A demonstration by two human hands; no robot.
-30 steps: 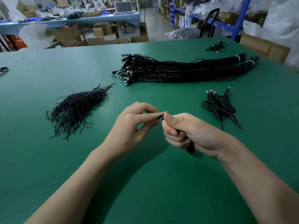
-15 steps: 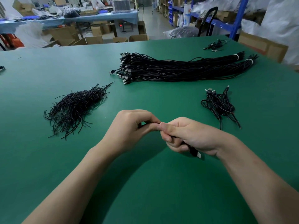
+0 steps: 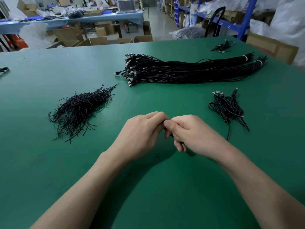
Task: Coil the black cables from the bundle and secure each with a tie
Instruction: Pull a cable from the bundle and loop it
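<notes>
Left hand (image 3: pixel 143 131) closed onto right hand (image 3: pixel 194 134) — cable (image 3: pixel 171 135) mostly hidden; ties (image 3: pixel 79 109) left.

The green surface (image 3: pixel 49 162) carries a cable bundle (image 3: pixel 189 71) toward its far edge, ties (image 3: pixel 79 109) leftward, and seemingly coiled cables (image 3: pixel 227 108) rightward.

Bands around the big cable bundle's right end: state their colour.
White bands on the black bundle, head view.

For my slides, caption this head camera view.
Left hand and right hand grip one black cable above a green table.
</notes>
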